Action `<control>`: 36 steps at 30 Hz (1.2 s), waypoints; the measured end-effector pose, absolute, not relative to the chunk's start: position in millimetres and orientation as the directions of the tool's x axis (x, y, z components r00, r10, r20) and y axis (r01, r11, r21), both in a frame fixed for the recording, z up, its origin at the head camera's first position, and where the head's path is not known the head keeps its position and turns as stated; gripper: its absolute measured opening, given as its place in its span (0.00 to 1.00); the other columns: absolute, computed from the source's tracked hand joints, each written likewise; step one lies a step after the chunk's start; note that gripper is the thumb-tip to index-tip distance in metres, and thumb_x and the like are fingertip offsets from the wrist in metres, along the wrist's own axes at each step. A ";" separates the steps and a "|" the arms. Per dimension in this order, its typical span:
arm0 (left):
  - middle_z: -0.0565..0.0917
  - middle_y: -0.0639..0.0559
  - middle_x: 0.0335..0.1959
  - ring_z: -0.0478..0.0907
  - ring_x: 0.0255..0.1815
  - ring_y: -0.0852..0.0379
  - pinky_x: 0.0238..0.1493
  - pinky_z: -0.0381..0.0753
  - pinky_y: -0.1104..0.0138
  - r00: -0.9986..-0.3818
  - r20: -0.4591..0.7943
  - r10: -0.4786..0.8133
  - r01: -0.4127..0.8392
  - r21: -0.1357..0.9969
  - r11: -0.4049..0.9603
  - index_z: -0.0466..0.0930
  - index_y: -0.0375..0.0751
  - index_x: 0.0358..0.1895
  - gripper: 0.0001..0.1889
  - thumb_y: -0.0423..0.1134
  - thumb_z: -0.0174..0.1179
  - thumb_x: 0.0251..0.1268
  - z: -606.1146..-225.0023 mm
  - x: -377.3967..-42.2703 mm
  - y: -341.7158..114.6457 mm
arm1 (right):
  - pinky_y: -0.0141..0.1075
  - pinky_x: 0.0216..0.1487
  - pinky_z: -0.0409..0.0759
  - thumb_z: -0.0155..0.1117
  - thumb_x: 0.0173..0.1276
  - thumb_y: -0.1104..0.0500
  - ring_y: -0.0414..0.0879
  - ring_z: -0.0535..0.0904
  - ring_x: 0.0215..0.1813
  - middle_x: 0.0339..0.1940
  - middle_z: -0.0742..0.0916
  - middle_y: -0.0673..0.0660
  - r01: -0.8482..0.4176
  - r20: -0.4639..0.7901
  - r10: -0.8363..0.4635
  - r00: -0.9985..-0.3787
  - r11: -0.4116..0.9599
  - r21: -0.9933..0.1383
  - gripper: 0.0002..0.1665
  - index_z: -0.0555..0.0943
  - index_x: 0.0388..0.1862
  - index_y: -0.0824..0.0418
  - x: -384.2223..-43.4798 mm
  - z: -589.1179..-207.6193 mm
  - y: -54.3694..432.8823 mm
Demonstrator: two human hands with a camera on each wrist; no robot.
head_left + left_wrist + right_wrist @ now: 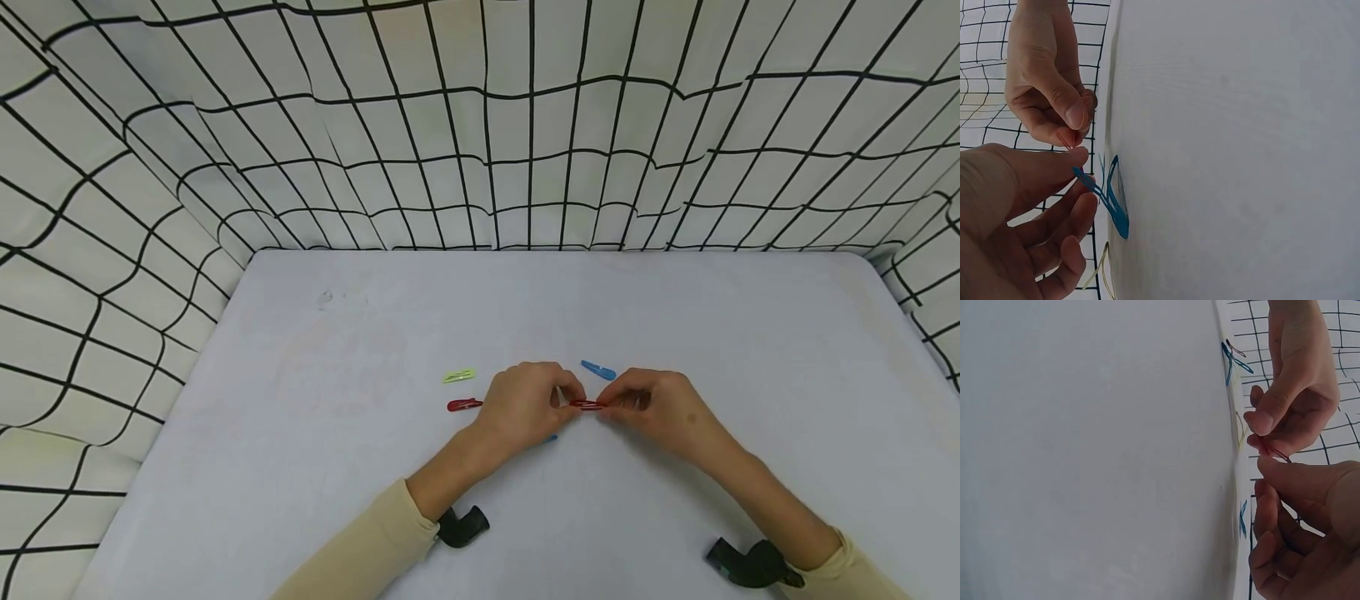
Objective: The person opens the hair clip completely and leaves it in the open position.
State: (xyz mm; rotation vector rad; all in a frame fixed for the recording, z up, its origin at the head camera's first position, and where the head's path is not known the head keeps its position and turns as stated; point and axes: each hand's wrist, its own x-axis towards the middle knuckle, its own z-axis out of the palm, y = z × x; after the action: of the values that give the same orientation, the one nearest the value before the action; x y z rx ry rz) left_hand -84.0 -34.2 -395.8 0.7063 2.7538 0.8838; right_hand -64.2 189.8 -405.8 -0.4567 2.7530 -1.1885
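Note:
A red snap hair clip (588, 405) is held level between my two hands over the white table. My left hand (525, 406) pinches its left end between thumb and fingers. The right end is pinched by my right hand (663, 414). In the right wrist view, part of the red clip shows between the fingertips of both hands. A blue hair clip (1117, 215), standing open in the left wrist view, lies on the table near my left hand; in the head view that hand hides most of it. Another blue hair clip (597, 370) lies just beyond the fingers.
To the left of my left hand lie a yellow-green hair clip (458, 376) and a second red hair clip (464, 404), partly covered by the hand. A white wall with a black grid (510, 125) borders the table (337, 467). Black wrist cameras (462, 527) hang below both sleeves.

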 end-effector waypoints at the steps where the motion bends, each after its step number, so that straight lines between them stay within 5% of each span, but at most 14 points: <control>1: 0.86 0.62 0.31 0.76 0.28 0.68 0.27 0.72 0.73 -0.874 -0.011 0.486 0.390 0.580 0.715 0.92 0.56 0.40 0.06 0.39 0.74 0.62 -395.8 -84.0 -34.1 | 0.29 0.34 0.77 0.80 0.60 0.63 0.34 0.78 0.31 0.31 0.89 0.43 -0.230 0.017 -0.317 -0.948 0.649 -0.726 0.11 0.90 0.35 0.47 -64.2 -406.1 189.4; 36: 0.87 0.61 0.33 0.78 0.31 0.67 0.30 0.72 0.74 -0.854 -0.056 0.518 0.420 0.516 0.747 0.92 0.56 0.38 0.06 0.38 0.76 0.60 -399.3 -85.0 -33.2 | 0.28 0.32 0.73 0.79 0.62 0.63 0.36 0.73 0.32 0.29 0.83 0.45 -0.221 -0.051 -0.358 -0.932 0.676 -0.703 0.08 0.88 0.37 0.52 -63.0 -406.8 179.7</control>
State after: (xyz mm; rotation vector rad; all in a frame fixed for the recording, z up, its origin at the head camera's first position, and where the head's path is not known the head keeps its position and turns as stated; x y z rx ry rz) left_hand -85.0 -33.2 -399.3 0.7465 2.7509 0.7423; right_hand -63.0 179.7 -406.8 -0.4714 2.7039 -1.0984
